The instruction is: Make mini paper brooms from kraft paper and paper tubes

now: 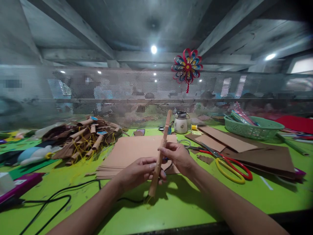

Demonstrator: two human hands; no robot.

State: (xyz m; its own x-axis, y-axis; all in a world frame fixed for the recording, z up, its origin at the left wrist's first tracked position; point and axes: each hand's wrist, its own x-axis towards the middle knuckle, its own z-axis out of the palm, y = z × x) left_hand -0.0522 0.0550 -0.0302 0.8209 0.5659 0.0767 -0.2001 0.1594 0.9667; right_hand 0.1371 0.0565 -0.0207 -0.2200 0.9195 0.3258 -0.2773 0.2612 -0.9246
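A long, narrow brown tube (pixel 160 158), which looks like rolled paper, is held tilted over the green table, its top leaning away to the right. My left hand (pixel 140 171) is closed around its lower part, the fingers partly hidden behind it. Higher up, my right hand (pixel 177 155) pinches the same tube between thumb and fingers. Beneath and behind the hands lies a stack of tan paper sheets (pixel 129 147). Thin yellow strands show near the tube's bottom end.
At left are a heap of brown paper pieces with yellow strings (pixel 93 140), a black cable (pixel 61 191) and a purple power strip (pixel 24 186). To the right lie scissors (pixel 230 166), brown sheets (pixel 266 156) and a green basket (pixel 254 129). A jug (pixel 181 123) stands behind.
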